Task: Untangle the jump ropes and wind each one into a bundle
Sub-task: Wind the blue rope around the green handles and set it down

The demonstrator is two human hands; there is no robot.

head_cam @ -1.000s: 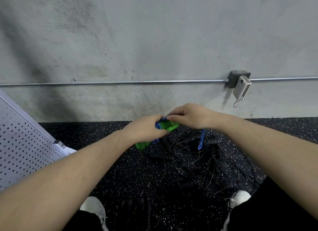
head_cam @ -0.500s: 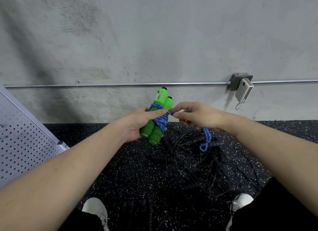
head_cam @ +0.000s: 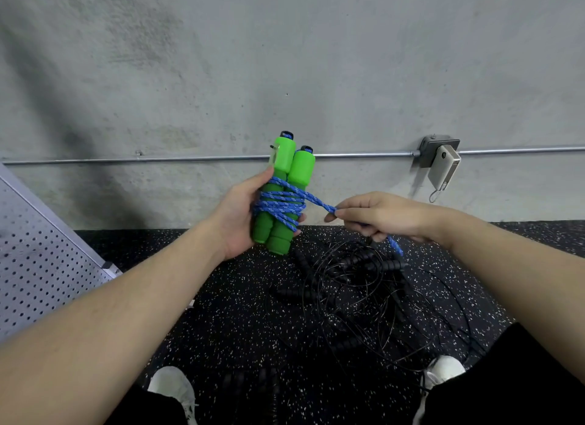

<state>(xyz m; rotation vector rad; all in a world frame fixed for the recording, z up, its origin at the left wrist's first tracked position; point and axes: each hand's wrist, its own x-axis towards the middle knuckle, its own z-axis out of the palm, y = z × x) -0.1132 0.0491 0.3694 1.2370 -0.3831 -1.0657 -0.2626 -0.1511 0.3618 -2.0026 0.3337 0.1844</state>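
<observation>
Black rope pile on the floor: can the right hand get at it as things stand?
Probably not yet. The right hand pinches the blue rope tail, taut to the green handles held by the left hand. The black rope pile lies uncovered just below it.

My arms are bare from the elbows down, no sleeves, watch or rings showing on the left hand (head_cam: 235, 214) or right hand (head_cam: 384, 217). At seven o'clock and five o'clock I see black trousers (head_cam: 512, 389) over my knees, and white shoes (head_cam: 172, 388) with laces just beyond them.
</observation>
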